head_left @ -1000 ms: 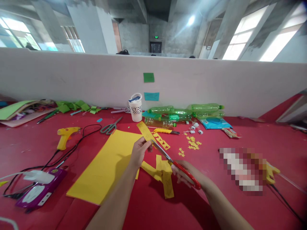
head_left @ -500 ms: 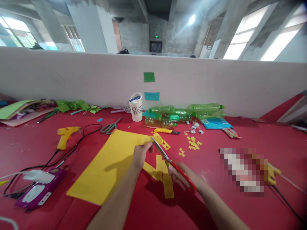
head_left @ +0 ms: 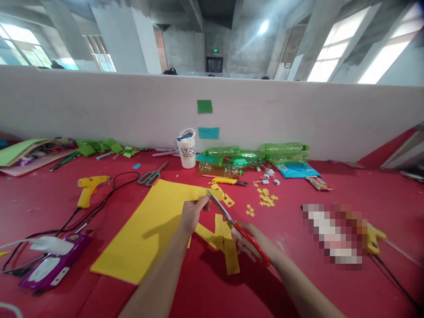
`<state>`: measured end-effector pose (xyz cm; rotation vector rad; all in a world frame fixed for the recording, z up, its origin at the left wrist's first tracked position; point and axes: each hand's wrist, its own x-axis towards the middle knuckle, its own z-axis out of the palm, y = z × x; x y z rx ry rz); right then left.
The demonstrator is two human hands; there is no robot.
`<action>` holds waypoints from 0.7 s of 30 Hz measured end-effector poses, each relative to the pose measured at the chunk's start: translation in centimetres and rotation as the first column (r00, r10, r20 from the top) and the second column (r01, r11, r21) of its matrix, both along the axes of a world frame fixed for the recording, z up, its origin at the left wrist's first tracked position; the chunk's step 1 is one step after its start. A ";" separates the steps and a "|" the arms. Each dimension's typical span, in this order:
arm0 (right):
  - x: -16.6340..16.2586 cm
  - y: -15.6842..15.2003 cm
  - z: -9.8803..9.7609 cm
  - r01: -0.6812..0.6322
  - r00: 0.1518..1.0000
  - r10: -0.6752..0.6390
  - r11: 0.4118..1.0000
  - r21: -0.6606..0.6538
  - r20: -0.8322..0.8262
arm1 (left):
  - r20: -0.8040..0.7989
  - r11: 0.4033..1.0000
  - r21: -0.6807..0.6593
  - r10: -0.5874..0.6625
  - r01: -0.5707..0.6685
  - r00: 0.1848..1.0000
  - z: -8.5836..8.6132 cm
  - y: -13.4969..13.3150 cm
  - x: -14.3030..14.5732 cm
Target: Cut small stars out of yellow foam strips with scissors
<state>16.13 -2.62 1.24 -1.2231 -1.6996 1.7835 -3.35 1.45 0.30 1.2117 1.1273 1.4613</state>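
Note:
Between the fingers of my left hand (head_left: 194, 214) is a small piece of yellow paper (head_left: 198, 193). My right hand (head_left: 248, 240) grips red-handled scissors (head_left: 250, 240), whose blades point up and left to the edge of that paper. Whether the blades are fully closed is hard to make out. A large yellow sheet (head_left: 142, 229) lies under and left of my left forearm. Below the blades rest yellow paper strips (head_left: 232, 251). A strip with star-shaped holes (head_left: 228, 201) lies just beyond the scissor tips, and several small yellow stars (head_left: 266, 198) are scattered to the right.
Toward the back stand a white cup (head_left: 187, 150) and green plastic bottles (head_left: 251, 157). A yellow utility knife (head_left: 228, 181) lies before them. On the left are grey scissors (head_left: 152, 176), a yellow glue gun (head_left: 88, 187) with its cord, and a purple power strip (head_left: 54, 263).
Both hands, the paper and the scissors keep almost the same pose. The whole view has shifted very slightly.

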 end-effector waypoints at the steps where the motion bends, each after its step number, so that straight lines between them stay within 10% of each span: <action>1: -0.1 0.0 -0.1 0.005 1.000 -0.005 1.000 -0.004 -0.003 | -0.004 1.000 0.002 0.000 0.000 1.000 0.0 0.0 0.0; 21: 0.0 0.0 -0.5 0.017 1.000 -0.017 1.000 -0.011 0.006 | -0.008 1.000 -0.019 0.013 -0.013 1.000 0.5 -0.2 0.1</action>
